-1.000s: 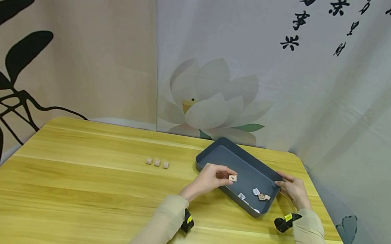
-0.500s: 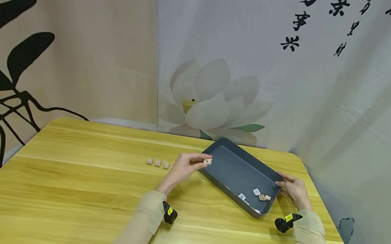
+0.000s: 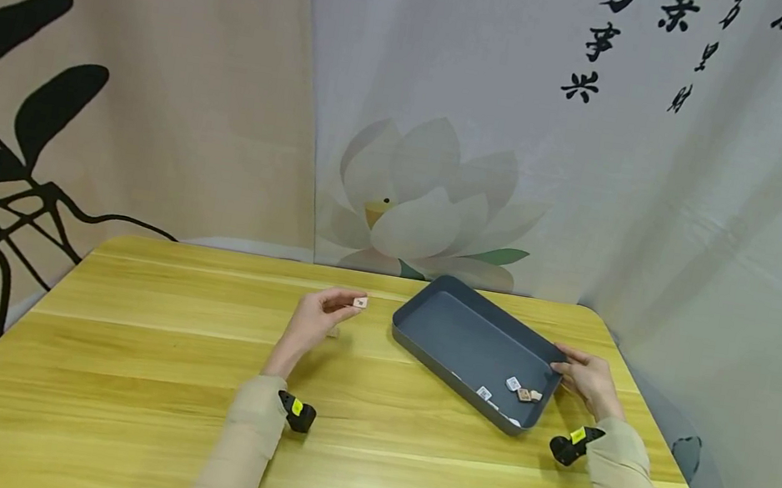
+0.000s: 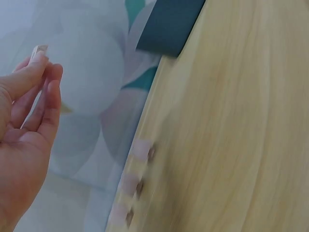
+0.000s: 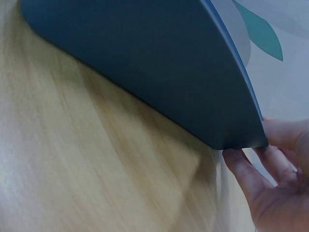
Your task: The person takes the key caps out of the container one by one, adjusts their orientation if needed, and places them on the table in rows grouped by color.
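Observation:
My left hand [image 3: 312, 323] pinches a small pale cube [image 3: 360, 302] with a dark mark on one face, held above the table left of the tray. In the left wrist view that cube [image 4: 39, 50] sits between thumb and fingertips. Three similar cubes [image 4: 129, 183] stand in a row on the table, blurred; in the head view the left hand hides most of them. My right hand [image 3: 592, 384] grips the right end of a dark grey tray [image 3: 469, 332]. In the right wrist view its thumb and fingers hold the tray's corner [image 5: 231, 130].
Several small cubes and tiles [image 3: 512, 384] lie in the tray's near right part, some partly hidden by its front wall. The wooden table [image 3: 183, 415] ends at a printed curtain [image 3: 434, 158] behind. A black wrist camera [image 3: 297, 413] sits at each sleeve.
My left hand has carried the pinched cube leftward and up, from over the tray to over the table near the row of cubes. My right hand and the tray have stayed put.

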Demonstrator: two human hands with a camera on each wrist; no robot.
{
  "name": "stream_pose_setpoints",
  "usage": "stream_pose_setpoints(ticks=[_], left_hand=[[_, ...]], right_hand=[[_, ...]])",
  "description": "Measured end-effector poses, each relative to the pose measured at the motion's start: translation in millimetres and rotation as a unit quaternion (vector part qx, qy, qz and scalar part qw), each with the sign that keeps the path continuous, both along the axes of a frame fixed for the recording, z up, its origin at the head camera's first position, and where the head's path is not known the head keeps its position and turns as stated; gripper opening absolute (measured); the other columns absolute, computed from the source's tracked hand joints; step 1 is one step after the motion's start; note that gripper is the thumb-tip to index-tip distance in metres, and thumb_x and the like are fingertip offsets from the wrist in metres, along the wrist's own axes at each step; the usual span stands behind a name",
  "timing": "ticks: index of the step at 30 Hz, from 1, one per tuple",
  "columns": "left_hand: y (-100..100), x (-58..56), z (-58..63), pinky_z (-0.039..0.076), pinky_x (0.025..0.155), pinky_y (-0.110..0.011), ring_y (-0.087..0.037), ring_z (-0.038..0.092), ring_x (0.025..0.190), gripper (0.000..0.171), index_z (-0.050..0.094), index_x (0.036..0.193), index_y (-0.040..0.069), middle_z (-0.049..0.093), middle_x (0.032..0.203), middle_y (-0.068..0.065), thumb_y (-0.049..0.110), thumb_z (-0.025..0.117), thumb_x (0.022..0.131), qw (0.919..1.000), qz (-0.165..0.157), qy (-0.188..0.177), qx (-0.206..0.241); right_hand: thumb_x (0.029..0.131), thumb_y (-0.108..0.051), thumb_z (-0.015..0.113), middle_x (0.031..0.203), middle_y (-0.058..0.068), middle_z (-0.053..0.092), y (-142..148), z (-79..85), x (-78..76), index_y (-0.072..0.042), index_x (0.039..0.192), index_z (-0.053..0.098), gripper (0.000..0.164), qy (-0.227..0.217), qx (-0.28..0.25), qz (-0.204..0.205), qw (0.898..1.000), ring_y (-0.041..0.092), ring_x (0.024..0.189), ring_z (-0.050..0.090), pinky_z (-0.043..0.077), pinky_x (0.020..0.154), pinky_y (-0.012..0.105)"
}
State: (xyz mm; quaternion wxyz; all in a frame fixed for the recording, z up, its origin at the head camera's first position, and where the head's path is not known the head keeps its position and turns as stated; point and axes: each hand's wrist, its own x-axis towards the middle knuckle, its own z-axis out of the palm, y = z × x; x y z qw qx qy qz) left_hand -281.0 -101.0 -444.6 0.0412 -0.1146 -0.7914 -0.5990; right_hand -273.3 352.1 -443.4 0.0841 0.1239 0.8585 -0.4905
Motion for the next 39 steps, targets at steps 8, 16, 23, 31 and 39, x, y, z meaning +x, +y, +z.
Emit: stream_pose_setpoints(ticks=[8,16,23,31,39], left_hand=[[-36,1.7,-2.7,0.054,0.084,-0.029,-0.021,0.065,0.102,0.033,0.066,0.121,0.011,0.067,0.116,-0.013,0.022,0.066,0.090,0.9995,0.018,-0.001,-0.027],[-74,0.1,-12.0,0.049,0.096,-0.046,-0.032,0.060,0.109,0.032,0.065,0.120,0.004,0.062,0.122,-0.017,0.014,0.065,0.090,0.9941,0.059,-0.003,-0.091],[-91,2.5,-18.1,0.052,0.088,-0.047,-0.037,0.062,0.103,0.028,0.068,0.112,-0.002,0.067,0.112,-0.023,0.007,0.069,0.086,0.9835,0.085,-0.020,-0.158],[-95,2.2,-27.5,0.054,0.081,-0.041,-0.035,0.064,0.095,0.025,0.069,0.108,-0.005,0.069,0.105,-0.025,0.002,0.069,0.084,0.9778,0.103,-0.049,-0.176],[-97,1.1,-31.7,0.053,0.078,-0.040,-0.034,0.063,0.094,0.025,0.069,0.109,-0.005,0.068,0.104,-0.025,0.002,0.068,0.085,0.9748,0.112,-0.056,-0.184]], right_hand=[[0.093,-0.010,0.056,0.151,0.029,0.026,-1,0.0,-0.5,-0.007,0.145,0.037,0.056,0.000,-0.001,-0.002,1.000,-0.004,0.088,0.056,0.053,0.081,0.016],[0.093,-0.009,0.057,0.151,0.028,0.026,-1,1.0,-0.7,-0.006,0.145,0.038,0.056,-0.005,0.003,-0.009,1.000,0.003,0.095,0.057,0.052,0.076,0.014],[0.093,-0.008,0.056,0.151,0.028,0.027,-2,1.1,-0.1,-0.005,0.145,0.037,0.056,-0.001,-0.003,-0.005,1.000,0.020,0.119,0.053,0.051,0.075,0.013],[0.094,-0.008,0.054,0.153,0.026,0.025,-3,0.6,0.6,-0.005,0.146,0.035,0.056,-0.007,-0.009,-0.002,1.000,0.035,0.134,0.040,0.051,0.094,0.028],[0.095,-0.007,0.053,0.153,0.027,0.023,-3,0.2,0.7,-0.004,0.147,0.033,0.056,-0.006,-0.018,-0.001,1.000,0.038,0.137,0.037,0.045,0.103,0.038]])
